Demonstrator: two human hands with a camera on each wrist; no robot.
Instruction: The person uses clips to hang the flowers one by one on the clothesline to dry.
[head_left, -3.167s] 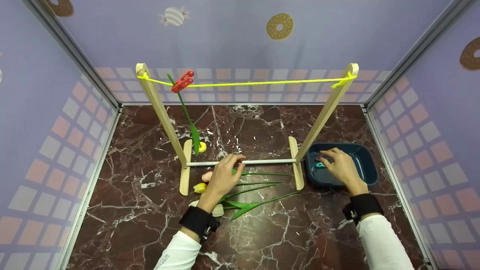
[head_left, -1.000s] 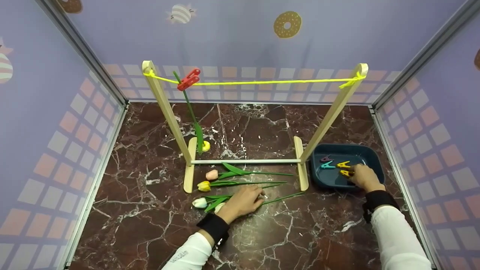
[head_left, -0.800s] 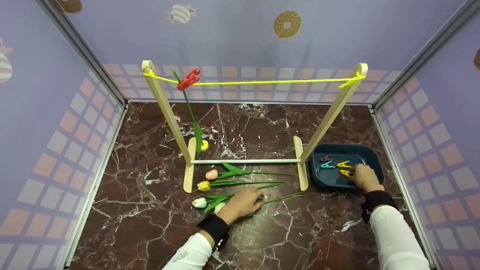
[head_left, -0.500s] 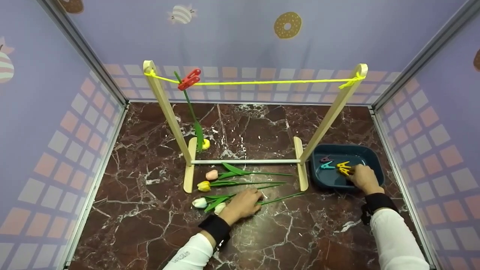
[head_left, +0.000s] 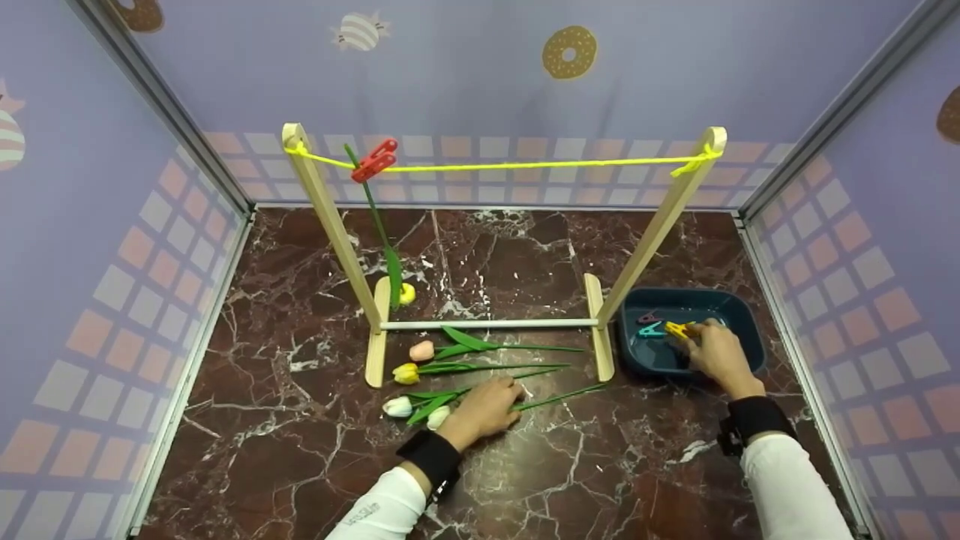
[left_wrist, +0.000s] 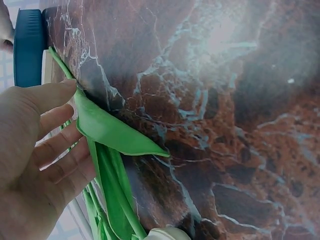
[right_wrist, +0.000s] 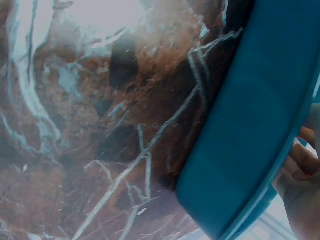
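Observation:
In the head view my right hand [head_left: 721, 357] pinches a yellow clothespin [head_left: 676, 330] inside the dark blue basin [head_left: 652, 363]. A teal clothespin [head_left: 651, 330] and a dark purple one [head_left: 648, 319] lie beside it. My left hand [head_left: 486, 411] rests on the floor over the stems of the white tulips [head_left: 438, 417]. Seen from the left wrist, its loosely extended fingers touch a green leaf [left_wrist: 115, 129], with the thumb near the stem. The right wrist view catches only part of my right hand [right_wrist: 302, 175] behind the basin wall, with the clothespin hidden.
A wooden stand [head_left: 334, 232] carries a yellow cord [head_left: 517, 164]. A red clothespin [head_left: 374, 160] clips a yellow tulip's stem [head_left: 373, 206] there, bloom downward. A pink tulip [head_left: 421, 350] and another yellow tulip [head_left: 406, 373] lie in front of the lower rod [head_left: 487, 324].
My left hand has gone from above the rod down to the white tulips' stems. My right hand has reached deeper into the basin, taken a yellow clothespin and shifted it slightly left and up.

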